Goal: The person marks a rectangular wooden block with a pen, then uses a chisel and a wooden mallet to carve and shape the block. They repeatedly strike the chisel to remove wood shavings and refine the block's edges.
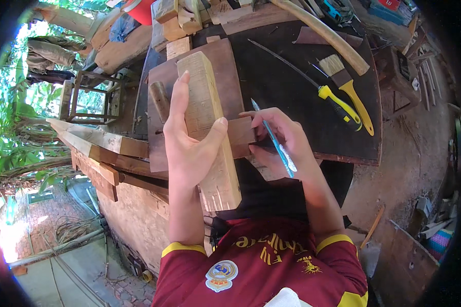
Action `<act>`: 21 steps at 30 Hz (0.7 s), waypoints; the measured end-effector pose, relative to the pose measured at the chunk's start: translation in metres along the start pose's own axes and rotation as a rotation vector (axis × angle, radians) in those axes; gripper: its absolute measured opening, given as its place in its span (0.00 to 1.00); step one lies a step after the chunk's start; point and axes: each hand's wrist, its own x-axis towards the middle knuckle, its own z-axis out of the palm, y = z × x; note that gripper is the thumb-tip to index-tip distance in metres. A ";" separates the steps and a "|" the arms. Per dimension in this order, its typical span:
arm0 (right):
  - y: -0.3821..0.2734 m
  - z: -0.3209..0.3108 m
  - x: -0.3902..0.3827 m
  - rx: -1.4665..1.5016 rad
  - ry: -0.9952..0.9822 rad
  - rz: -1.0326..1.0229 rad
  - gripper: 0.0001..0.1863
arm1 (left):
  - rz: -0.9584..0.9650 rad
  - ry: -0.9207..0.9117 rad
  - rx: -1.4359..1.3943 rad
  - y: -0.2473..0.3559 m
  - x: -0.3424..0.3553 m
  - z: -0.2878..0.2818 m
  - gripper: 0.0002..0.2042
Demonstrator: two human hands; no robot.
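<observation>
Head view: a person looks down at their own bare hands over a dark worktable (276, 64) in a workshop that opens onto greenery at the left.
Left hand: the left hand (188, 146) grasps a long, pale, squared wooden block (205, 110), its fingers along the left side and its thumb pressed on the face toward the right edge.
Wooden block: in front of the person's chest, tilted, with its far end leaning left and its near end pointing toward the shirt (271, 256).
Right hand: the right hand (295, 138) grips a slim blue pen or pencil (276, 140), its point directed away from the body, while the fingertips also touch a small reddish-brown wooden piece (242, 137).
Small piece: just beside the block's right edge; whether the two touch is unclear.
Behind the block: a flat brown board (164, 71), with a short rounded wooden peg (159, 100) at its left side.
Tools at right: a yellow-handled paintbrush (344, 83), a long thin tool with a yellow-and-black handle (335, 104) and a curved pale wooden handle (327, 33).
Left edge: sawn timbers (102, 144), and beyond them a wooden stool frame (106, 97).
Clothing: maroon, with yellow sleeve bands.
</observation>
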 end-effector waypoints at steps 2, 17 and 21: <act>0.002 0.001 0.002 0.110 0.014 -0.020 0.26 | 0.002 0.001 0.022 -0.004 -0.001 0.000 0.39; -0.019 0.013 0.037 0.205 0.225 0.021 0.08 | 0.020 -0.005 0.064 0.000 0.000 0.001 0.42; -0.010 0.017 0.039 0.147 0.219 -0.010 0.07 | 0.012 -0.009 0.083 0.002 -0.001 0.001 0.44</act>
